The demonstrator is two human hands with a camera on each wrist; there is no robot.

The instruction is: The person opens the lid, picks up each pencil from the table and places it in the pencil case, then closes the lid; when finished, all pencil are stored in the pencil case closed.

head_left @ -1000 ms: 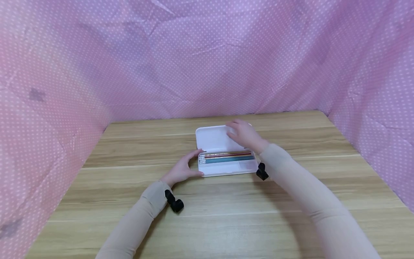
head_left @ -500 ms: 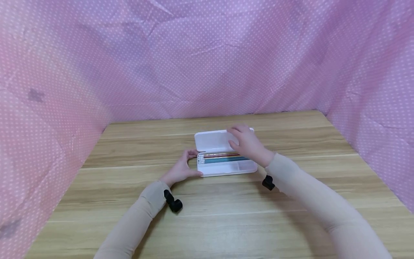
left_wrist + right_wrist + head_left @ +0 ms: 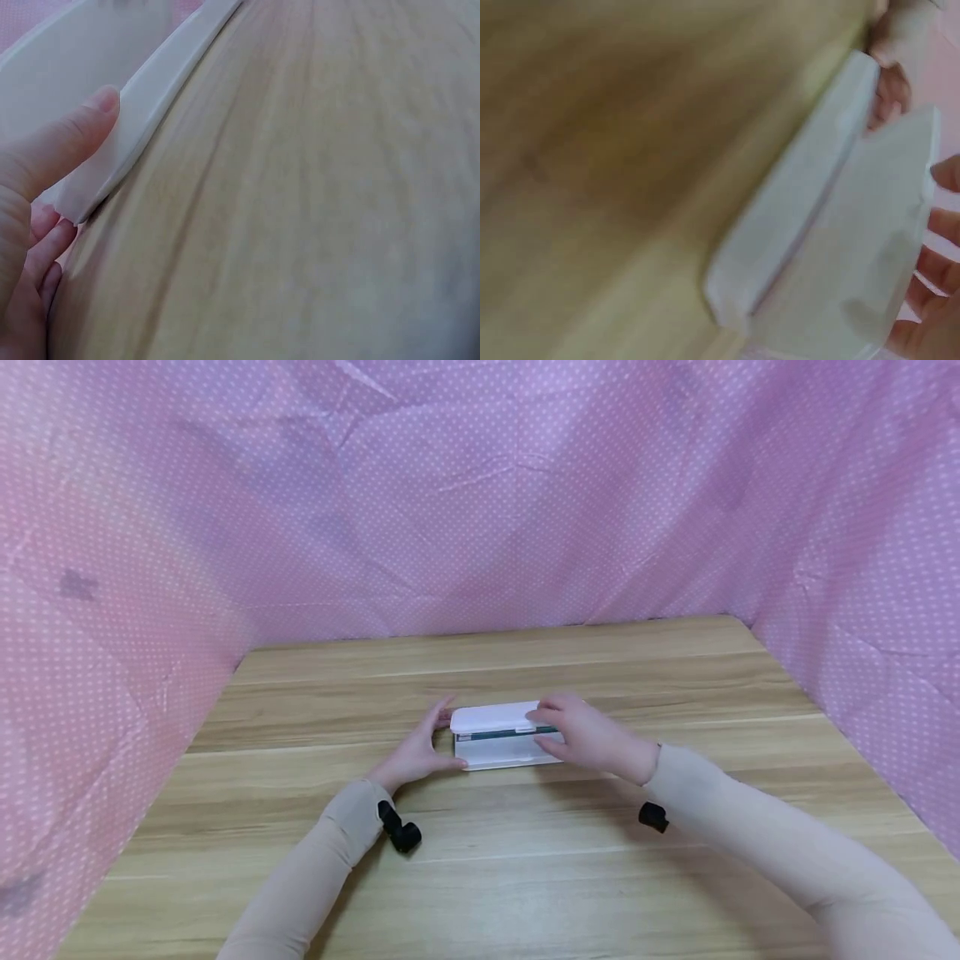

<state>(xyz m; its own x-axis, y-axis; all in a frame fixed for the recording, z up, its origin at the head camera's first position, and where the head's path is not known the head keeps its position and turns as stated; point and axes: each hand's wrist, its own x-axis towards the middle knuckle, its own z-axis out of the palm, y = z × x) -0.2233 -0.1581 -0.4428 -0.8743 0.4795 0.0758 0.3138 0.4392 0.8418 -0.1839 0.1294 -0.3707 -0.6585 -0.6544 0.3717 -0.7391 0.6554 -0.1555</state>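
Note:
A white pencil case (image 3: 495, 754) lies on the table with its lid (image 3: 489, 719) tilted partly down over the base. Through the gap shows a strip of pencils (image 3: 497, 735); the rest are covered. My left hand (image 3: 416, 755) holds the case's left end, thumb at the front corner and fingers round the back. In the left wrist view the thumb (image 3: 71, 139) lies against the case wall. My right hand (image 3: 596, 737) touches the lid towards its right end, hiding that end in the head view. Its fingers (image 3: 937, 270) rest along the lid's outer edge in the right wrist view.
The wood-grain table (image 3: 480, 877) runs to a pink polka-dot cloth (image 3: 465, 502) hanging behind it and at both sides. A small black device (image 3: 405, 835) sits at the left cuff, another black device (image 3: 653, 817) at the right.
The lid has swung from standing open at the back to low over the base, covering most of the pencils. My right hand has come forward and down with it; the left stays put.

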